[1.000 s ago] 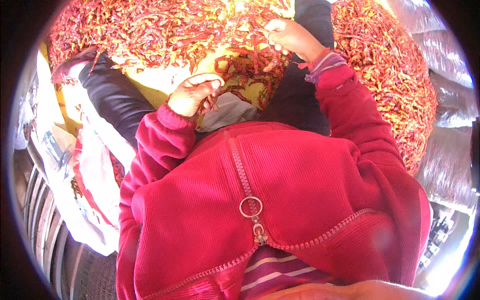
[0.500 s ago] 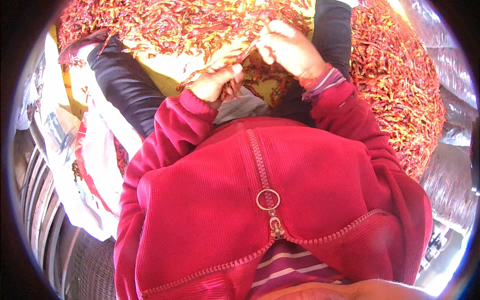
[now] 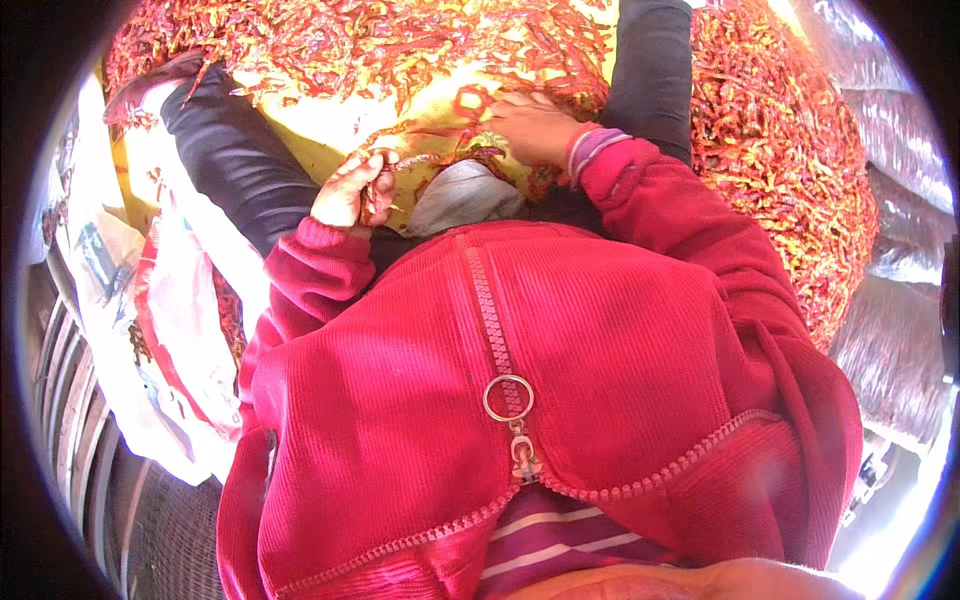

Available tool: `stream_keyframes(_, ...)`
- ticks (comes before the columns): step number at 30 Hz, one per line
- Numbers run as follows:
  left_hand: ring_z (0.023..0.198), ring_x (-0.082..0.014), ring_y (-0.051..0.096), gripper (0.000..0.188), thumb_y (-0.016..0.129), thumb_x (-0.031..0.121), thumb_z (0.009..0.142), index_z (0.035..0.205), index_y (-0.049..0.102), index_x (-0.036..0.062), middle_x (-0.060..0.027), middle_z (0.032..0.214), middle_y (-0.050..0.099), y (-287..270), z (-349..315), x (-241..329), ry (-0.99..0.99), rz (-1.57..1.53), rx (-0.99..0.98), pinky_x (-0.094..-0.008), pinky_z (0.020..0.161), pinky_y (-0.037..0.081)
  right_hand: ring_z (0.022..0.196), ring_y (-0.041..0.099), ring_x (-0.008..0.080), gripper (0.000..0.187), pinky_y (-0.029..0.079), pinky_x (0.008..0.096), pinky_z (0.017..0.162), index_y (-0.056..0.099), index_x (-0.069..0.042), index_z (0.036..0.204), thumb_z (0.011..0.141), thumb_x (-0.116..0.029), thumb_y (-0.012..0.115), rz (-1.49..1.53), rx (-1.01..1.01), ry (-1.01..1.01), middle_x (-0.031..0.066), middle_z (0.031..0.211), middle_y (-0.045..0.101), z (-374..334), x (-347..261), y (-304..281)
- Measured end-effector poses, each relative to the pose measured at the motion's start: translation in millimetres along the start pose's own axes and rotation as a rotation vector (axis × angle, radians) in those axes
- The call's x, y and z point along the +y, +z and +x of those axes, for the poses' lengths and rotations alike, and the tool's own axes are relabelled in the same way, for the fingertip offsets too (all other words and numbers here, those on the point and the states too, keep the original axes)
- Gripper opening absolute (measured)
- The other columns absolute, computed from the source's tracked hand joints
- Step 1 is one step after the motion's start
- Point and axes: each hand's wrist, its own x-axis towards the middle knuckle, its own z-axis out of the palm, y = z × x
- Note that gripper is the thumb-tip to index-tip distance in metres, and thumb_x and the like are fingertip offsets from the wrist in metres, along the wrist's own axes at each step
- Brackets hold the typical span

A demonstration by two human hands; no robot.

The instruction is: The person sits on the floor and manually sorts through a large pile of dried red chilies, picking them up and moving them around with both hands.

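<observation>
My left hand [image 3: 350,190] is closed around a few dried red chillies, whose ends poke out past the fingers by my left thigh. A thin strand of chillies [image 3: 420,158] stretches from beside that hand toward the right, above a grey cloth [image 3: 468,198] in my lap. My right hand [image 3: 535,127] lies palm down at the near edge of the spread chillies [image 3: 350,50], its fingers stretched out to the left. What is under the right palm is hidden. Yellow sheeting [image 3: 325,125] shows between the chillies and my legs.
A large heap of dried red chillies [image 3: 780,150] rises right of my right leg [image 3: 652,80]. Shiny silvery wrapped bundles [image 3: 895,350] stand at the far right. White and red plastic sacks [image 3: 185,310] lie at the left, beside curved metal bars [image 3: 85,430].
My hands have moved apart. The left drew back leftward, still with chillies in it; the right came down from a raised pinch onto the chillies, fingers spread out.
</observation>
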Motion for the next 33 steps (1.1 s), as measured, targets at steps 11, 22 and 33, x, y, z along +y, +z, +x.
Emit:
stream_keyframes(11, 0.054, -0.0119, 0.042, 0.026, 0.049, 0.026, 0.078, 0.090, 0.049, 0.0030, -0.0058, 0.076, 0.049, -13.9, 9.9, -1.1, 0.005, -0.137, -0.191, -0.0194, 0.036, 0.030, 0.087, 0.048, 0.0249, 0.022, 0.039, 0.0357, 0.073, 0.054, -0.008, 0.084, 0.064, -0.005, 0.045, 0.027, -0.180, 0.163, 0.0106, 0.083, 0.052, -17.1, 49.4, -29.8)
stream_keyframes(22, 0.048, -0.0132, 0.046, 0.018, 0.051, 0.018, 0.076, 0.083, 0.053, 0.0009, -0.0113, 0.077, 0.054, -17.5, 9.5, 1.1, -0.007, -0.140, -0.092, -0.0215, 0.036, 0.034, 0.081, 0.051, 0.0290, 0.024, 0.041, 0.0370, 0.069, 0.055, -0.007, 0.088, 0.065, -0.009, 0.048, 0.052, -0.280, -0.098, 0.0125, 0.083, 0.054, 6.2, 5.7, -2.8)
stream_keyframes(33, 0.052, -0.0120, 0.044, 0.018, 0.049, 0.014, 0.077, 0.093, 0.047, 0.0065, -0.0047, 0.070, 0.046, -13.1, 11.6, 2.6, 0.070, -0.079, -0.104, -0.0197, 0.037, 0.035, 0.084, 0.049, 0.0297, 0.030, 0.039, 0.0365, 0.074, 0.046, -0.006, 0.102, 0.073, -0.011, 0.042, 0.185, 0.266, -0.018, 0.0157, 0.088, 0.051, 35.4, 30.9, 0.2)
